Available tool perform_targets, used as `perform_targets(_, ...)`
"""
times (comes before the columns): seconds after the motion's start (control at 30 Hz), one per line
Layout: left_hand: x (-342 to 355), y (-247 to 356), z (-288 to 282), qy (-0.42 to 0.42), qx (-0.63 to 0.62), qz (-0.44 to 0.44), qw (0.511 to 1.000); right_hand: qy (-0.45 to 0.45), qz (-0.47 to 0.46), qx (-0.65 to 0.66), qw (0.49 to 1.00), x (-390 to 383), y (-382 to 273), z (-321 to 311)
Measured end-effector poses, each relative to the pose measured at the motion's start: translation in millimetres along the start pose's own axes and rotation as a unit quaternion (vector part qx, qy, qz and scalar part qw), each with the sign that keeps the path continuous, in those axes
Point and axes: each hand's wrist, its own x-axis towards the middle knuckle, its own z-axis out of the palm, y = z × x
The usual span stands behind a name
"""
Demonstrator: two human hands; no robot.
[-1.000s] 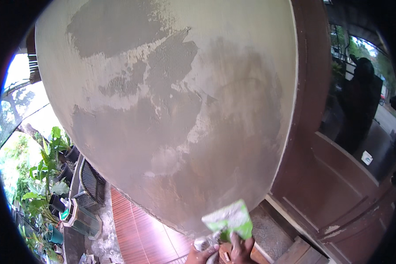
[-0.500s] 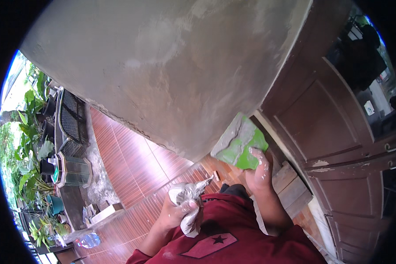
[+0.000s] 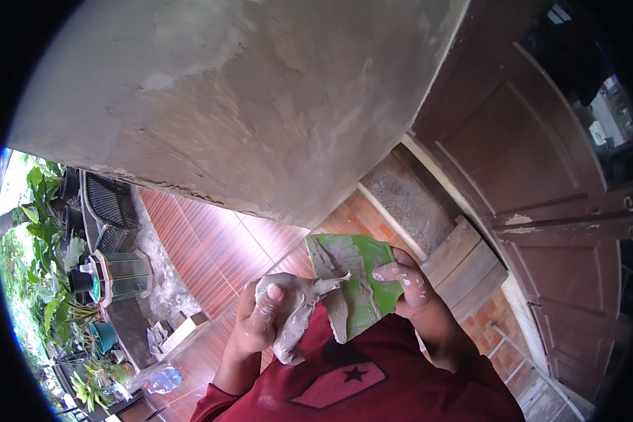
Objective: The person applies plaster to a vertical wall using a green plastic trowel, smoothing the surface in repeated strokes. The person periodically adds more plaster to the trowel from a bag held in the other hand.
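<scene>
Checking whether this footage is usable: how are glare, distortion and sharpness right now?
In the head view, glare whitens part of the red tiled floor; the head view's left edge is overexposed beyond the plants; fisheye distortion curves the brown door in the head view; the head view shows the green spreader fairly sharp.

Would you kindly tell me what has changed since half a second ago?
The right hand has brought the green scraper leftward, away from the wall's lower edge and up to the tip of the pale bag in the left hand. Nothing was let go or newly taken hold of; each hand keeps its item.
</scene>
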Motion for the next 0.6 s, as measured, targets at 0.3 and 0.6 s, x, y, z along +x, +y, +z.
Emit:
perform_targets(0.3,11,5,9,0.026,0.090,0.073,0.993,-0.024,0.025,0.087,0.996,2,3,-5)
perform_targets(0.6,8,-32,-8,-0.064,-0.208,0.095,0.971,-0.107,-0.008,0.201,0.974,12,3,-13)
